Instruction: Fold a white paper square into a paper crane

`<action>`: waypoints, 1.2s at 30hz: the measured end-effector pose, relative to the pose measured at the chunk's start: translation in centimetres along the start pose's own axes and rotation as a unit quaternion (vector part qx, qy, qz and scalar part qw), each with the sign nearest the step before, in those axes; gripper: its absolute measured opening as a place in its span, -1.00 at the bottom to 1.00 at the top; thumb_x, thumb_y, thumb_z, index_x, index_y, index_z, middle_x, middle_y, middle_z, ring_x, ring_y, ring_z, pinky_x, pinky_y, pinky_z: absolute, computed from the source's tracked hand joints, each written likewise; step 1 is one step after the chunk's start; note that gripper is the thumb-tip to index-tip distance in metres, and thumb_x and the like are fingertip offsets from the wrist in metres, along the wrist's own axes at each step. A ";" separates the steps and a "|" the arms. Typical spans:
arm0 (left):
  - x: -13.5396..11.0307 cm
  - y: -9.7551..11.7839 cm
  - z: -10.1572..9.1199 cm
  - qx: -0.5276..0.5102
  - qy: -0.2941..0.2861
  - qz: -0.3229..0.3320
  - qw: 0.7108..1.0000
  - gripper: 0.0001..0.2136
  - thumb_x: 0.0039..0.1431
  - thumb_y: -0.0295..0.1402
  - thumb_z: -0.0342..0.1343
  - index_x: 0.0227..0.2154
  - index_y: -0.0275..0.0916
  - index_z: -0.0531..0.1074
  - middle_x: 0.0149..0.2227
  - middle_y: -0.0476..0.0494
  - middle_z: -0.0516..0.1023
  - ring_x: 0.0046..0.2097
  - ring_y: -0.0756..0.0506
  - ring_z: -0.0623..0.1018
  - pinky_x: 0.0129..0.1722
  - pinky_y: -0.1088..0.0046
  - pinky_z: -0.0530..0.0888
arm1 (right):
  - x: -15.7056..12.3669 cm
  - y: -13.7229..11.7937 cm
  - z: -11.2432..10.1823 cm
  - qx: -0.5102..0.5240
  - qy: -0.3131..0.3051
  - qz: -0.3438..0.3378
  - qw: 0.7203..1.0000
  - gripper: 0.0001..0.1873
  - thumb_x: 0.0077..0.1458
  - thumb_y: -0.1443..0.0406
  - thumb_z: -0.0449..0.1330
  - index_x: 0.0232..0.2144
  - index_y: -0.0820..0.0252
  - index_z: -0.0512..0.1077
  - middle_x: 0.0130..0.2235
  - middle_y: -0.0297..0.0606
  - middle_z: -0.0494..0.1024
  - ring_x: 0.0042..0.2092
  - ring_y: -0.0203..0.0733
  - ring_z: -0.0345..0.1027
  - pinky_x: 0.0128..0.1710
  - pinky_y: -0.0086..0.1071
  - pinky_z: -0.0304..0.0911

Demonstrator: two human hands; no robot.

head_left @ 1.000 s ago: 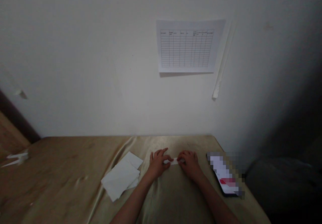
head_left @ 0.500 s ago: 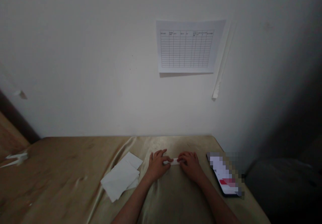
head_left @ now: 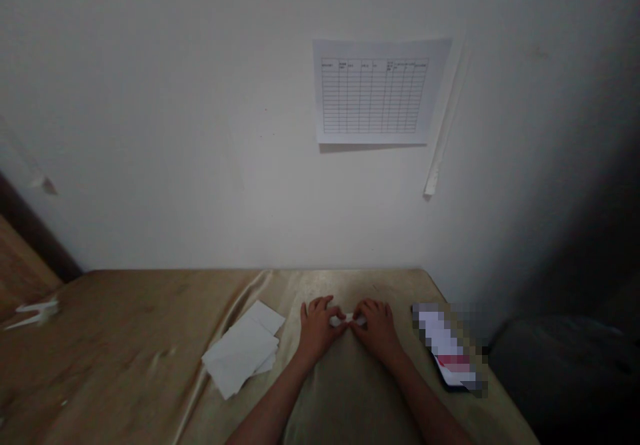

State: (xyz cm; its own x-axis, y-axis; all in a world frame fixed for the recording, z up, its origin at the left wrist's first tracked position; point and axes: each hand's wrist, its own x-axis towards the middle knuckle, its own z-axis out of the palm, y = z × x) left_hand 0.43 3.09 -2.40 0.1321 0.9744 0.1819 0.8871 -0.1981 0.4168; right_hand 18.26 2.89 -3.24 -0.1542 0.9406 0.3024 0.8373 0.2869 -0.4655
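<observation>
A small folded strip of white paper (head_left: 349,317) lies between my hands, low over the cloth, its ends partly hidden by my fingers. My left hand (head_left: 318,323) pinches its left part between thumb and index finger, the other fingers raised. On the right part, my right hand (head_left: 374,325) closes thumb and index finger in the same way. The two thumbs are almost touching at the strip's near edge. To the left of my left forearm rests a loose stack of white paper sheets (head_left: 241,350).
A phone (head_left: 447,355) with a lit, pixelated screen lies right of my right arm. The table (head_left: 150,365) has a wrinkled golden-brown cloth. A white object (head_left: 37,312) sits at far left. On the wall hang a printed chart (head_left: 370,95) and a white strip (head_left: 445,125).
My left hand has shifted slightly right and the thumbs have come closer together. Less of the paper strip shows between them. The view has moved slightly.
</observation>
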 end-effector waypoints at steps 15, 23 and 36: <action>0.7 -0.8 -1.4 -0.023 -0.070 -0.006 0.997 -0.76 0.04 -0.27 0.26 -0.20 0.20 0.58 0.25 0.10 0.34 0.30 -0.24 0.23 0.29 -0.13 -0.03 | 0.4 1.4 -0.3 0.056 -0.033 0.001 0.998 -0.82 0.03 0.35 0.20 -0.27 0.02 0.49 -0.12 -0.32 0.54 0.03 -0.08 0.31 0.16 -0.19 -0.02; 1.1 -2.4 -1.2 -0.017 -0.109 0.021 0.994 -0.66 0.08 -0.30 0.22 -0.09 0.28 0.53 0.29 0.13 0.29 0.32 -0.26 0.21 0.30 -0.12 -0.01 | 0.5 2.3 -0.6 0.085 -0.050 -0.007 0.995 -0.67 -0.04 0.42 0.13 -0.22 0.03 0.51 -0.07 -0.30 0.54 0.05 -0.10 0.32 0.14 -0.21 0.03; 0.2 -2.0 -1.4 -0.017 -0.087 0.032 0.996 -0.68 0.08 -0.24 0.23 -0.09 0.28 0.53 0.29 0.14 0.29 0.33 -0.24 0.19 0.32 -0.09 -0.07 | 0.0 2.1 -0.2 0.072 -0.031 -0.027 0.997 -0.78 0.05 0.32 0.15 -0.24 0.01 0.51 -0.07 -0.31 0.52 0.07 -0.09 0.30 0.23 -0.13 -0.10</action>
State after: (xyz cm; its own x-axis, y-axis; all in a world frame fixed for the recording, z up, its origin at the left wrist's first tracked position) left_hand -1.89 3.56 -1.97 0.2645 0.9629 0.0529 0.8591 -0.2602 0.4408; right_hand 20.16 3.42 -4.06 -0.2319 0.9315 0.2803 0.7441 0.3555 -0.5657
